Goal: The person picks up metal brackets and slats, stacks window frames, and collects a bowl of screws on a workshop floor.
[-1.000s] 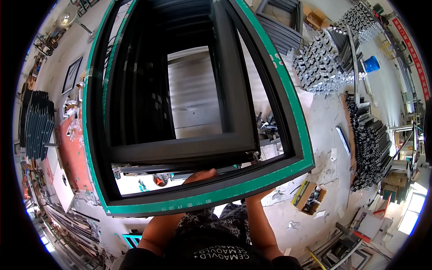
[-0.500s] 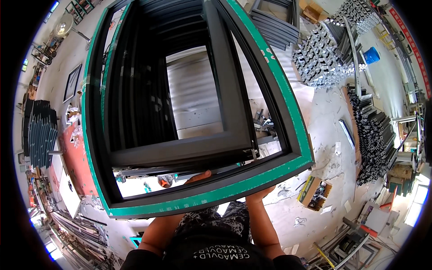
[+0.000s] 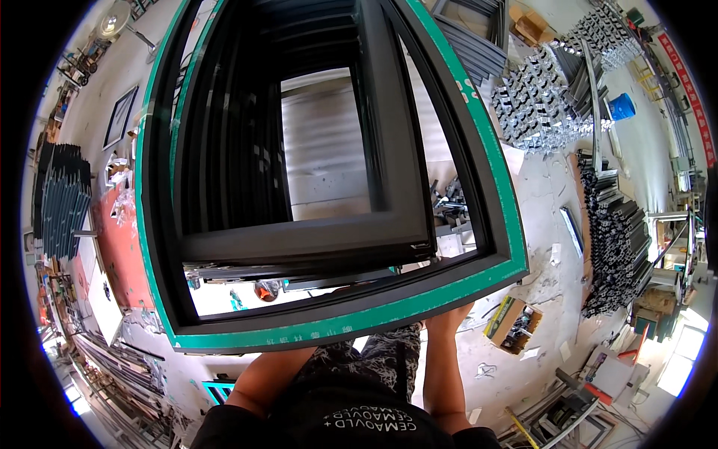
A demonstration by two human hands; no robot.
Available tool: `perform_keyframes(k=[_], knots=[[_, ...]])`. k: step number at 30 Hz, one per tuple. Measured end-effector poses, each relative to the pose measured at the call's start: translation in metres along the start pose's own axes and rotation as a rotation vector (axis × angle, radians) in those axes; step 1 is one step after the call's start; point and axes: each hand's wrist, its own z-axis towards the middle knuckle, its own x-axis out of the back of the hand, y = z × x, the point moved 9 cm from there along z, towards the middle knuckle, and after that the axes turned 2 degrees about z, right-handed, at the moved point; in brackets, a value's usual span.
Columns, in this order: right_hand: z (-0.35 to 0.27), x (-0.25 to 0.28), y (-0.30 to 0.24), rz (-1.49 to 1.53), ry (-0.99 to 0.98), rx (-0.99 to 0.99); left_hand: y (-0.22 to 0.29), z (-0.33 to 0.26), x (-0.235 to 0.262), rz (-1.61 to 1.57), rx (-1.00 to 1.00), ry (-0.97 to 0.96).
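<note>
A big dark window frame [image 3: 493, 277] with green protective film along its face fills the middle of the view, tilted, its lower bar towards me. My right hand [image 3: 447, 317] grips that bar near the right corner, fingers hidden beneath it. From the lower left my left forearm [image 3: 273, 378] runs under the same bar; the left hand itself is almost wholly covered. Behind the window frame, seen through its opening, stands a stack of dark grey frames [image 3: 292, 236], one behind another. Whether the held frame touches the stack I cannot tell.
On the floor to the right is an open carton [image 3: 514, 324] of small parts. Farther right lie stacked dark profiles [image 3: 617, 258], silvery metal pieces [image 3: 535, 101] and a blue bucket [image 3: 621, 107]. Dark bars [image 3: 63, 202] stand bundled at the left, near a red board [image 3: 127, 258].
The window frame has shifted slightly, its lower left corner rising and its right side moving right. My left fingers, earlier visible above the lower bar, are now hidden. My right hand moved right with it.
</note>
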Motion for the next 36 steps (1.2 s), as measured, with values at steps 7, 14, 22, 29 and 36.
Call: perform_keyframes(k=[7,14,22,29,36], knots=[[-0.005,-0.056,-0.034,-0.697,-0.104,0.515,-0.004,0.0,0.0,-0.018,0.006,-0.006],[-0.009,-0.062,-0.037,-0.929,-0.038,0.756,-0.007,0.001,-0.001,-0.044,0.021,-0.027],[-0.012,-0.084,-0.06,-0.833,0.023,0.879,-0.01,0.003,-0.004,-0.057,0.044,-0.042],[-0.012,-0.07,-0.039,-0.775,-0.251,0.726,-0.024,-0.001,-0.012,-0.12,0.108,-0.124],[-0.004,-0.038,-0.028,-0.415,-0.106,0.398,-0.053,-0.005,-0.022,-0.001,0.226,-0.04]])
